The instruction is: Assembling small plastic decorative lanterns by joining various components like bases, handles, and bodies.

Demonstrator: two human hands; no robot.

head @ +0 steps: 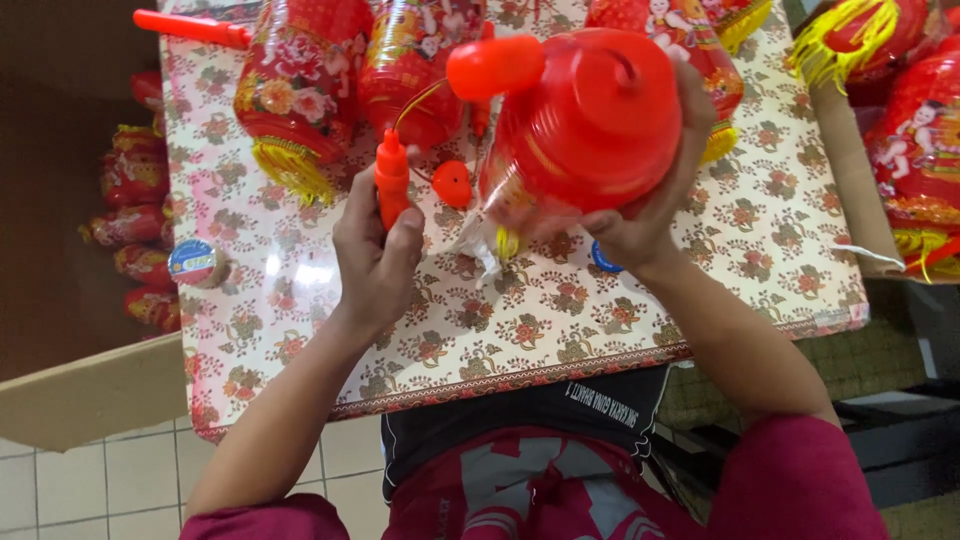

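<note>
**Fitting a handle to a red lantern**

Gripping an orange handle (391, 180), the left hand (375, 262) is closed around it above the desk (480, 330). The right hand (645, 215) clasps a red lantern (585, 125), tilted, base toward the camera. Judging by this, joining the 2 needs careful alignment. A round blue-labelled tape roll (195, 262) lies at the left edge; wrapped lanterns (300, 85) lie beyond.
</note>
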